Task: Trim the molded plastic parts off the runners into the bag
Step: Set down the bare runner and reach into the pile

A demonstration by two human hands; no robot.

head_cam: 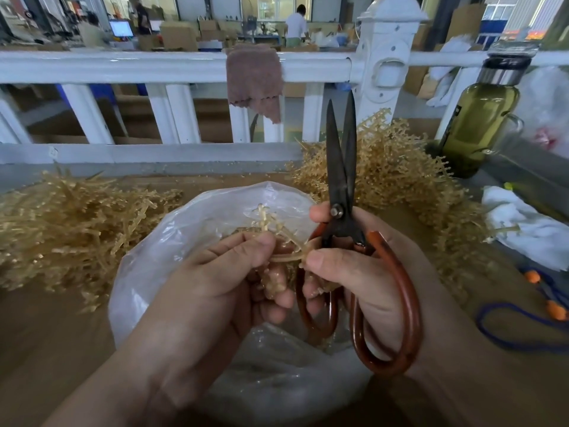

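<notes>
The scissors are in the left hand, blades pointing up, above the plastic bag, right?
Only the hand is wrong: the head view shows the scissors in the right hand, blades pointing up, above the plastic bag.

The runners (77,223) are tan, the scissors (340,186) black-bladed with red-brown handles, the railing (123,67) white.

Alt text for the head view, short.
Two hands work over an open clear bag: the left hand pinches a tan runner, the right hand holds red-handled scissors, blades up. On both sides lie piles of runners, behind them a white railing.
</notes>
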